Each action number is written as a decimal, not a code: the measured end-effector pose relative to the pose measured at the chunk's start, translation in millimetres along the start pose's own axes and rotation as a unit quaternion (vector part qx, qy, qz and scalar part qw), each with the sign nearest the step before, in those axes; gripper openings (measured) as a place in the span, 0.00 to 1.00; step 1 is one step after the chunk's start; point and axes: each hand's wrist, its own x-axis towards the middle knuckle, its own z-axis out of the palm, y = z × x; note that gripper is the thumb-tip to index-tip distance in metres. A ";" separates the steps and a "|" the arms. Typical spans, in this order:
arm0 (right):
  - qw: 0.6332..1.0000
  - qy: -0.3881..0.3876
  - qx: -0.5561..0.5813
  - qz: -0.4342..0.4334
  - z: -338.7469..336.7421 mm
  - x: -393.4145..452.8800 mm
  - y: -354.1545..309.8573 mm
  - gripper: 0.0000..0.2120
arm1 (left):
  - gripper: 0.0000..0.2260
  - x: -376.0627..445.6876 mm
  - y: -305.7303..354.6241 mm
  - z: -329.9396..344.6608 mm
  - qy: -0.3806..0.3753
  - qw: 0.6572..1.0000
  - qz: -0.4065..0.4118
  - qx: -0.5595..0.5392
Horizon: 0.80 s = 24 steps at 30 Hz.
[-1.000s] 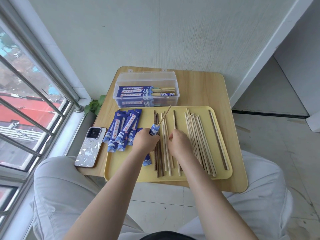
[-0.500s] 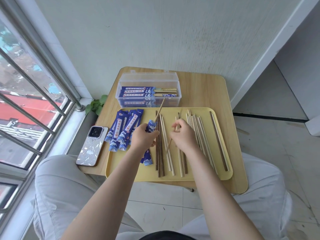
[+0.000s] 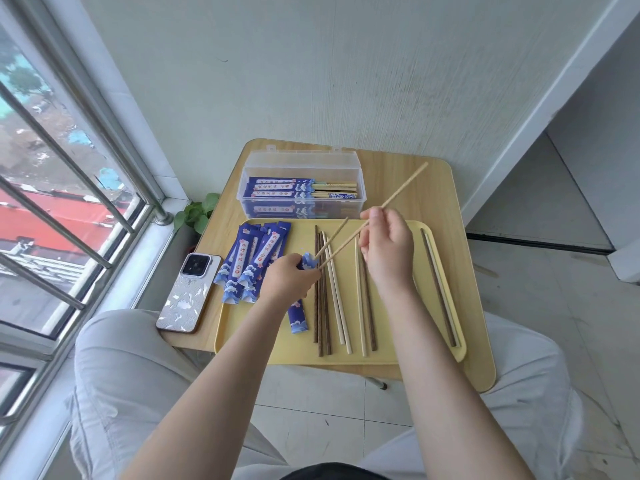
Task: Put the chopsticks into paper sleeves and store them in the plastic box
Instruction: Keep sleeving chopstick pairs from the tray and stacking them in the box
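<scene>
From my remote feed: L hand [image 3: 289, 280] has fingers curled round a blue paper sleeve [image 3: 300, 318], mouth end pinched up at its top w/ the rest of the sleeve trailing out near-side below the palm, over the yellow tray [image 3: 381, 358]. One light chopstick [image 3: 331, 242] already sits in that mouth, slanting up to the far right. R hand [image 3: 388, 247] pinches a second light chopstick [image 3: 394, 197] between thumb and fingertips, other fingers loosely curled; its near tip is at the sleeve opening, touching or just beside, can't tell which, and the far end points out over the table [image 3: 433, 188]. Loose chopsticks [image 3: 334, 299], dark and light mixed, lie lengthwise on the tray between the hands and under the R wrist; another pair [image 3: 438, 289] lies near the tray's right edge. Pile of empty sleeves [image 3: 254, 259] on the tray's left part. Clear plastic box [image 3: 301, 181] stands just beyond the tray's far edge, open, w/ several sleeved pairs lying flat inside. Phone [image 3: 188, 294] face down on the table's left edge, just beside the tray.
</scene>
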 end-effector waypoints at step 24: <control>0.991 0.059 -0.118 -0.010 -4.7 -0.2 -4.7 0.03 | 0.14 -14.8 19.7 -4.4 -0.009 0.990 0.141 -0.014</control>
